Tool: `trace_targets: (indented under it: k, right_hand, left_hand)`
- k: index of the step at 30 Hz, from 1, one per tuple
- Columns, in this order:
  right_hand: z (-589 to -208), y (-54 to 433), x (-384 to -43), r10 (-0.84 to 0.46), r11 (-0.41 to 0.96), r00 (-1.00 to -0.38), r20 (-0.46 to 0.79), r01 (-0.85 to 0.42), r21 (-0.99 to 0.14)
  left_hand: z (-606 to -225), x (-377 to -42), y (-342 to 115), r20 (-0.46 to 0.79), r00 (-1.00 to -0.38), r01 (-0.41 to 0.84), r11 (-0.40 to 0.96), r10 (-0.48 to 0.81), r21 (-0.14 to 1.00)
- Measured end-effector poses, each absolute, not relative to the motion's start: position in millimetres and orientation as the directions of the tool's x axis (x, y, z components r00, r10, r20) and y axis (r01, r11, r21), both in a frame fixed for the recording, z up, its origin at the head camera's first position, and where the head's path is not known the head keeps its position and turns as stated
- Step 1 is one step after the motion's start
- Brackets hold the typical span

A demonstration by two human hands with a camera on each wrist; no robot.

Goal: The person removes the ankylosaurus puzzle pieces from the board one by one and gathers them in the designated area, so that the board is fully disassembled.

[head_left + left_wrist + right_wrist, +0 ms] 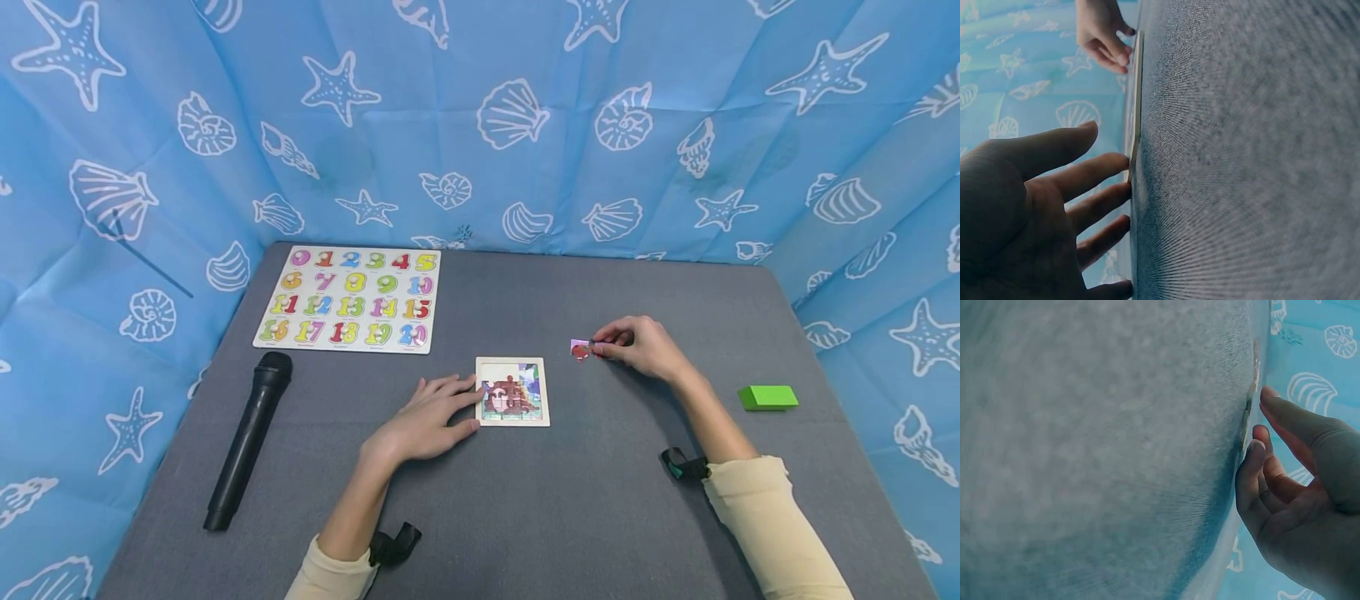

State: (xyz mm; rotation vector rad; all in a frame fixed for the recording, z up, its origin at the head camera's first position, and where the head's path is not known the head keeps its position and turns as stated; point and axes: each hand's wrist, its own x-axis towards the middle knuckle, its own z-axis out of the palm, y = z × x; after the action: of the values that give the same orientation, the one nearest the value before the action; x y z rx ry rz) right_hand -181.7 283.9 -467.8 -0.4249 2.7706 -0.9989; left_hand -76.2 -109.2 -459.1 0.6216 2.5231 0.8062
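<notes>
A small square jigsaw puzzle [513, 362] with a pale frame lies mid-table, partly filled with pieces that show a face and brown hair. At its left edge, my left hand [431, 421] is spread, fingertips touching the frame; the left wrist view shows the same hand [1054, 200] with its fingers straight. To the right of the puzzle, my right hand [637, 346] pinches a small puzzle piece between thumb and forefinger, low over the table. Next to those fingertips lies a pink and red puzzle piece [580, 349]. In the right wrist view the fingers [1254, 462] partly hide the pieces.
A number puzzle board [348, 300] lies at the back left. Nearer, a black microphone [249, 442] rests along the left side. A green block [768, 397] sits at the right. Blue shell-printed curtains [480, 125] surround the grey table [570, 517].
</notes>
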Motion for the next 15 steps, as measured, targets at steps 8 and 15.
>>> trace_targets:
  k: [8, 15]
  right_hand:
    - [-457.7, 271.7, -176.2, -0.351, 0.689, -0.934, -0.061, -0.214, -0.692]
    - [-453.0, 247.5, -169.8, -0.392, 0.619, -0.919, -0.041, -0.231, -0.751]
  left_hand:
    - [-460.2, -76.6, -110.1, -0.249, -0.812, 0.286, 0.732, 0.527, 0.618]
    - [-459.6, -77.2, -109.0, -0.257, -0.812, 0.281, 0.735, 0.525, 0.617]
